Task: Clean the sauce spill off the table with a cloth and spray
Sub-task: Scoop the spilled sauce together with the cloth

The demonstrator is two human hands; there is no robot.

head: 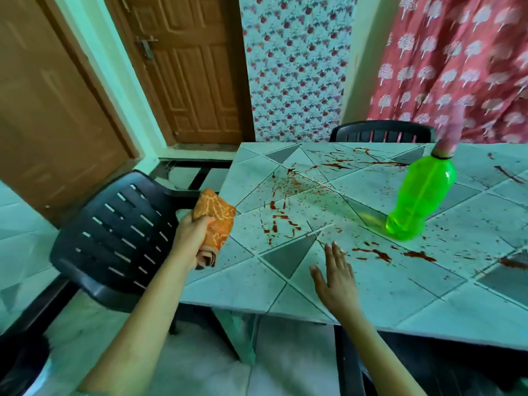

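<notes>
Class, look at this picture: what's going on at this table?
A person seems about to clean up red sauce spattered across the tiled table. The left hand grips a folded orange cloth beside the table's edge, not yet on the mess. The right hand is open, fingers straight, over the table's near part. The green spray bottle sits further back, in neither hand.

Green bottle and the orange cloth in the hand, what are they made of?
The bright green see-through bottle looks like glossy plastic: light glows through it. The orange patterned cloth looks like soft woven fabric, perhaps towelling: it folds and bunches where the left hand grips it.
</notes>
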